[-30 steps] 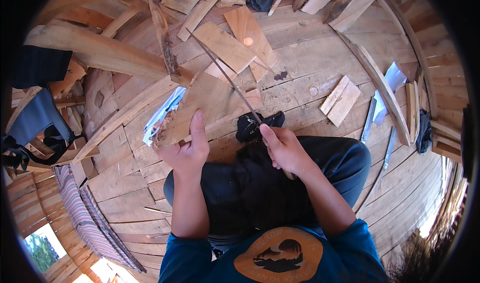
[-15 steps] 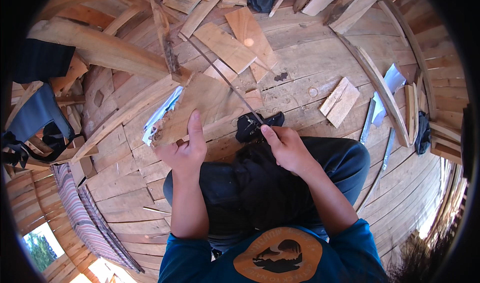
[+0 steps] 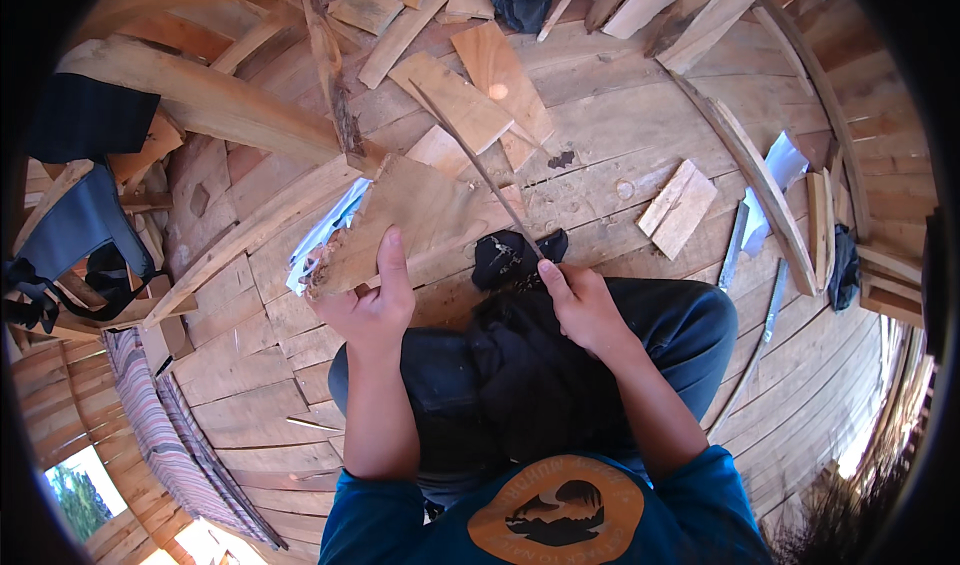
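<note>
My left hand (image 3: 375, 300) grips a wooden board (image 3: 405, 220) at its near edge, thumb on the upper face and fingers beneath. The board is tilted, with a ragged, splintered left end. My right hand (image 3: 580, 300) is closed round the near end of a long, thin, dark blade (image 3: 472, 157), seen almost edge-on; the fist hides the handle. The blade points away and to the left, passing across the right end of the board in this view. Whether the two touch, I cannot tell. A black cloth (image 3: 500, 257) with wood shavings lies just beyond my right hand.
Loose planks (image 3: 455, 100) lie ahead on the wooden floor, and a square wood piece (image 3: 680, 208) sits at the right. Long beams (image 3: 200, 95) cross the far left. A metal strip (image 3: 775, 300) rests at the right. Striped fabric (image 3: 160, 405) hangs at the left.
The blade has swung to the right and drawn back toward me, with my right hand shifting slightly right and nearer. My left hand and the board have hardly moved.
</note>
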Action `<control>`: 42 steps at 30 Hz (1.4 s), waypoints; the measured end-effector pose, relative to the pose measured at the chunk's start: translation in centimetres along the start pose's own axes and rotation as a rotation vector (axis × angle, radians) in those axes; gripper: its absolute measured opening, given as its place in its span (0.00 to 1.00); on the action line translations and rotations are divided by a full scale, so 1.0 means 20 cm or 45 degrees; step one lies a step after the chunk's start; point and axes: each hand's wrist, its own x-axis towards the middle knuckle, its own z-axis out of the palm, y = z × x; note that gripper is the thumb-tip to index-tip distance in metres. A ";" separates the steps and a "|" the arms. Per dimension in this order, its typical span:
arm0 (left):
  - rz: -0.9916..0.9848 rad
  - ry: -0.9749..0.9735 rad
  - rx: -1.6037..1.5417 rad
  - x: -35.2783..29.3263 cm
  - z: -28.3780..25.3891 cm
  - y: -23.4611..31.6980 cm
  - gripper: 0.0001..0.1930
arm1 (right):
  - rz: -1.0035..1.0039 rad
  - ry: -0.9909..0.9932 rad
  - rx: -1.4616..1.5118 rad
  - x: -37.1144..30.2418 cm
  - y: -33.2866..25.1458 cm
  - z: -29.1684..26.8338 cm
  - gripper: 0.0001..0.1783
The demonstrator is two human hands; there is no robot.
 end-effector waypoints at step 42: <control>-0.028 0.091 -0.054 0.00 0.02 0.00 0.11 | 0.149 -0.401 0.730 -0.11 -0.20 0.09 0.31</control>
